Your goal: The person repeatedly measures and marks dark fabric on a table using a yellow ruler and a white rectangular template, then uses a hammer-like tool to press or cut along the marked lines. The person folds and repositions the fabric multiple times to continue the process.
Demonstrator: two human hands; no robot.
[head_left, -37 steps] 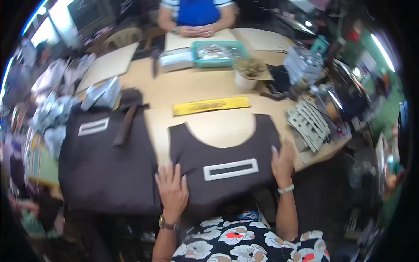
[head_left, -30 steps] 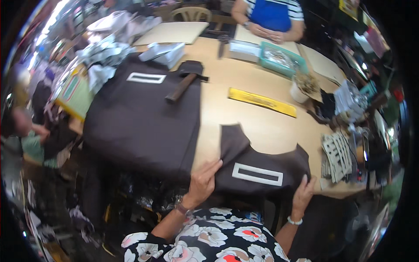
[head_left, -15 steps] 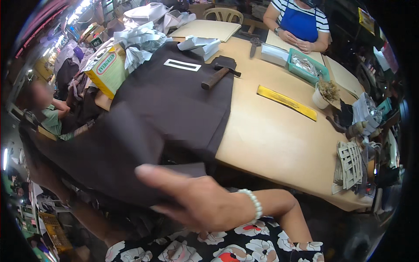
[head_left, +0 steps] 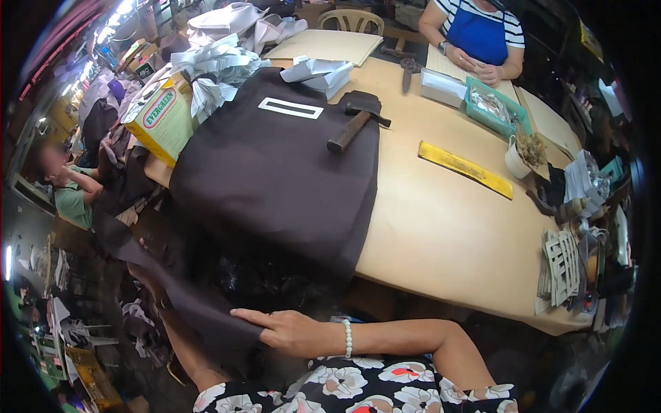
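Right hand (head_left: 292,332) lies open and flat on the dark fabric piece (head_left: 200,310) beside the worktop (head_left: 441,227); left hand hidden; keep the cloth smooth, unbunched.

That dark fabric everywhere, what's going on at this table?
A person in a flowered top is handling a dark cut fabric piece off the table's left edge. Their right hand, with a bead bracelet, reaches across the body and lies on it; the left hand is hidden beneath the cloth. On the wooden table lies a stack of the same dark fabric, weighted by a hammer. A yellow ruler lies farther right. Another person works at the far end.
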